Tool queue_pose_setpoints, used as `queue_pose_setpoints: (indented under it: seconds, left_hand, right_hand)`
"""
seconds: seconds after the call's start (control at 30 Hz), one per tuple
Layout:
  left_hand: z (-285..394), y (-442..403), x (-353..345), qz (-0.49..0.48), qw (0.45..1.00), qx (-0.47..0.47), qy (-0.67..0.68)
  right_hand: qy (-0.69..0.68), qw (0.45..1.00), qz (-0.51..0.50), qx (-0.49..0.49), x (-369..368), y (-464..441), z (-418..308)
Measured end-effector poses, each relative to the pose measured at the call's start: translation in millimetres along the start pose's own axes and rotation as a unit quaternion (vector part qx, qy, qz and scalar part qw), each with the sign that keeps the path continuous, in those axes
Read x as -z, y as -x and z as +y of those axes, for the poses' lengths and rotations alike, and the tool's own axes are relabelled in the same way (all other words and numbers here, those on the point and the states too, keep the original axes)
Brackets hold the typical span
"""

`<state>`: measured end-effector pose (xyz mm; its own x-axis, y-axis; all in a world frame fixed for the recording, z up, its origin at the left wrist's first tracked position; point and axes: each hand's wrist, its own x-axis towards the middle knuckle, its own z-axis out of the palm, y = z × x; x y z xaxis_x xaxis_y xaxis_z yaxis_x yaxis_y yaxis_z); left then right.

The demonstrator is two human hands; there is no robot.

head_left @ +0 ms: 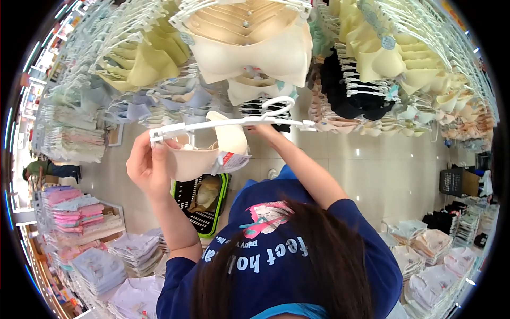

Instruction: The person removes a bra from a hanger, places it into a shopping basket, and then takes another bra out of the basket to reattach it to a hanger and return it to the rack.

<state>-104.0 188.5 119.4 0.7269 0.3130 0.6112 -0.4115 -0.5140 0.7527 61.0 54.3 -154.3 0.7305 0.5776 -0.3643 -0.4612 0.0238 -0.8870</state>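
A cream bra (188, 162) hangs from a white plastic hanger (207, 124) in front of me, with a red-and-white paper tag (232, 161) at its lower right. My left hand (147, 166) is closed around the bra's left end, close to the hanger's clip, the thumb toward me. One end of the bra bends up over the hanger bar. My right hand (259, 129) reaches in beneath the hanger, right of the bra; its fingers are mostly hidden behind the bar and cloth, so I cannot tell whether they grip anything.
Racks of cream bras (249, 53), yellow bras (149, 64) and black bras (361, 101) stand ahead. A black-and-green basket (215, 223) with a beige item inside is below my left arm. Folded clothes (77, 212) lie at left, more at lower right. Another person (53, 170) stands far left.
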Motion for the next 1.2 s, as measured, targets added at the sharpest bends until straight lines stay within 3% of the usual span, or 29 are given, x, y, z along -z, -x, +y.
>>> queue_pose_setpoints:
  seconds: [0.07, 0.13, 0.23, 0.33, 0.4, 0.5, 0.6, 0.8, 0.97, 1.2]
  left_hand:
    - [2.5, 3.0, 6.6, 0.005, 1.0, -0.001, 0.007]
    - [6.1, 7.2, 10.2, 0.032, 0.999, -0.006, 0.004]
    - [11.0, 14.9, 19.6, 0.064, 0.998, 0.0, 0.008]
    - [11.7, 27.1, 34.7, 0.101, 0.995, 0.026, 0.006]
    - [10.0, 36.3, 43.8, 0.136, 0.99, 0.03, 0.0]
    - [4.0, 53.1, 62.4, 0.187, 0.982, 0.031, 0.005]
    - [0.0, 67.9, 79.7, 0.225, 0.973, 0.041, 0.016]
    - [-19.4, 82.8, 83.8, 0.28, 0.955, 0.073, 0.074]
    - [-28.1, 75.3, 69.4, 0.275, 0.952, 0.08, 0.104]
    - [-34.2, 78.6, 64.9, 0.237, 0.962, 0.103, 0.082]
  right_hand:
    - [-0.072, 0.977, -0.192, -0.051, -30.3, -1.8, -25.7]
    - [-0.075, 0.965, -0.243, -0.059, -61.5, -8.1, -34.6]
    - [-0.182, 0.877, -0.41, -0.172, -78.3, -11.0, -42.8]
    - [-0.217, 0.78, -0.583, -0.07, -84.2, -19.9, -40.4]
    - [-0.282, 0.776, -0.559, -0.078, -81.2, -13.8, -47.8]
    - [-0.175, 0.851, -0.494, 0.023, -70.0, 12.8, -87.4]
    - [-0.144, 0.872, -0.454, 0.11, -47.9, 38.4, -122.8]
    - [-0.196, 0.881, -0.396, 0.167, -21.6, 78.4, -164.4]
    - [-0.054, 0.931, -0.272, 0.237, -24.9, 102.2, -188.3]
    - [0.012, 0.928, -0.243, 0.282, -16.8, 120.3, -202.7]
